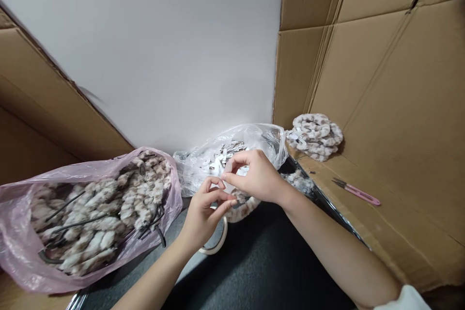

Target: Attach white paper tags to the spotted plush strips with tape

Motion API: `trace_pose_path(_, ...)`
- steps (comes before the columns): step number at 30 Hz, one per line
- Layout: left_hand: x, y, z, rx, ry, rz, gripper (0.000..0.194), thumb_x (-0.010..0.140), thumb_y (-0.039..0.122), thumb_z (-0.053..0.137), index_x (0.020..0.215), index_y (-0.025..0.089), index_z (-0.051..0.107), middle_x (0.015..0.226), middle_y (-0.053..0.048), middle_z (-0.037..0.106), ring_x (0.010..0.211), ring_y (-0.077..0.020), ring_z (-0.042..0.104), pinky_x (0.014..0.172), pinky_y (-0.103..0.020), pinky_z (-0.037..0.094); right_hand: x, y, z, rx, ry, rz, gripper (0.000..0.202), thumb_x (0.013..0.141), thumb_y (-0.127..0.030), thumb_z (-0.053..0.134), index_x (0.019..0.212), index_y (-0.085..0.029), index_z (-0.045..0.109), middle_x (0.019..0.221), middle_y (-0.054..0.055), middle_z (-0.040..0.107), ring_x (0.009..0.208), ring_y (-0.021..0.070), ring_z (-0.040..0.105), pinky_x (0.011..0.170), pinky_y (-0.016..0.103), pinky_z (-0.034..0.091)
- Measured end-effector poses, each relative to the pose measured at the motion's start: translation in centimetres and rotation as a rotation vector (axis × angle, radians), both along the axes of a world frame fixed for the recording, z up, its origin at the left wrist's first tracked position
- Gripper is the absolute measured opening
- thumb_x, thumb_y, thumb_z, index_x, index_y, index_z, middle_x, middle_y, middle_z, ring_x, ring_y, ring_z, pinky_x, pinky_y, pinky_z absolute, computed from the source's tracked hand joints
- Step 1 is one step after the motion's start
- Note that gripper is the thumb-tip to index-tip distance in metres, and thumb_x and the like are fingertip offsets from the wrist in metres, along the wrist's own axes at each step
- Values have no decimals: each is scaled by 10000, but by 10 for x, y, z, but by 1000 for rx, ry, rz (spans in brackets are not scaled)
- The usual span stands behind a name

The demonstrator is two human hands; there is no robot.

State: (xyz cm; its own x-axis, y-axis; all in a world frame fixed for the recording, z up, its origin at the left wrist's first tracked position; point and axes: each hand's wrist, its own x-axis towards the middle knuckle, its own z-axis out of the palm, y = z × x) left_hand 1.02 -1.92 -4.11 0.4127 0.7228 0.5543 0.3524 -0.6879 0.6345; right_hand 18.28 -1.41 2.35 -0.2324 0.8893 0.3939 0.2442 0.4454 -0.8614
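My right hand (256, 177) pinches a small whitish, see-through strip (228, 186) between thumb and forefinger. Just below and to its left, my left hand (207, 208) has thumb and fingers drawn together; what they hold, if anything, is hidden. A fluffy white-and-brown ring (241, 212) shows right behind the left fingertips; whether they touch it I cannot tell. Under the left hand lies a pale roll of tape (214, 251). Beyond both hands, a clear plastic bag (196, 169) holds many small white labels (221, 157).
A pink plastic bag (22, 203) full of fluffy pieces (94, 213) and dark elastic cords lies left. Fluffy rings (316, 135) are piled at the back right. Pink-handled thread snips (358, 193) lie on cardboard (399, 232) at right. Cardboard walls stand both sides; a dark surface (254, 266) lies below.
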Motion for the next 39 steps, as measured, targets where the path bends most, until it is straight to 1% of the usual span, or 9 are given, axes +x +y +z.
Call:
trace_pose_path(9,-7,12,-3,-43,26,-31,131,819,225,675,707,166,711,713,-38,705,666,-152,646,617,-247,521,-3,-5,-3,164,-246,-12,155,716,-82,605,596,-178,582,671,11,623,667,153,578,643,275,435)
trace_pose_path(17,-13,24,-6,-378,-353,158,256,674,283,768,579,151,571,561,-3,647,505,-120,591,486,-209,469,-4,-14,1,266,-344,54,144,803,-119,630,671,-175,634,765,36,682,731,174,616,726,305,454)
trace_pose_path(20,-14,26,-4,-432,-443,183,252,667,279,753,671,168,527,618,10,645,557,-122,602,530,-211,472,-7,-16,-2,325,-422,92,131,791,-65,625,711,-164,656,780,24,703,756,171,636,807,326,452)
trace_pose_path(24,-19,26,-1,-359,-164,255,208,780,264,613,962,165,611,763,-23,671,668,-157,616,617,-255,466,-11,-17,-5,338,-472,91,138,772,-39,636,713,-162,663,793,17,724,789,172,659,835,327,455)
trace_pose_path(27,-23,25,2,-222,90,298,173,849,262,493,800,159,623,728,-28,632,685,-169,575,647,-271,430,-13,-18,-6,330,-456,98,130,769,-56,652,709,-171,660,835,20,736,816,174,673,853,326,464)
trace_pose_path(31,-25,22,9,-262,131,168,306,911,310,387,674,175,524,653,6,541,623,-144,486,609,-255,395,-12,-19,-7,298,-448,133,143,779,-77,652,683,-183,649,976,34,744,931,193,674,897,339,465)
trace_pose_path(35,-34,22,14,-682,-15,-75,265,870,342,433,710,173,558,711,-9,575,689,-160,521,641,-261,437,-9,-21,-5,231,-441,240,172,781,-53,626,684,-193,647,985,29,748,1028,187,654,920,323,466)
trace_pose_path(37,-39,23,14,-859,-86,-117,260,822,332,440,680,161,576,678,-26,579,660,-171,534,611,-274,450,-7,-22,-4,215,-448,263,184,769,-34,624,682,-195,646,991,26,749,1039,177,650,917,314,464)
trace_pose_path(39,-43,24,14,-919,-126,-136,290,794,331,402,645,154,576,650,-41,578,617,-171,529,586,-286,455,-6,-23,-4,220,-470,264,193,752,-20,630,677,-197,649,1044,17,743,1010,168,653,910,314,463)
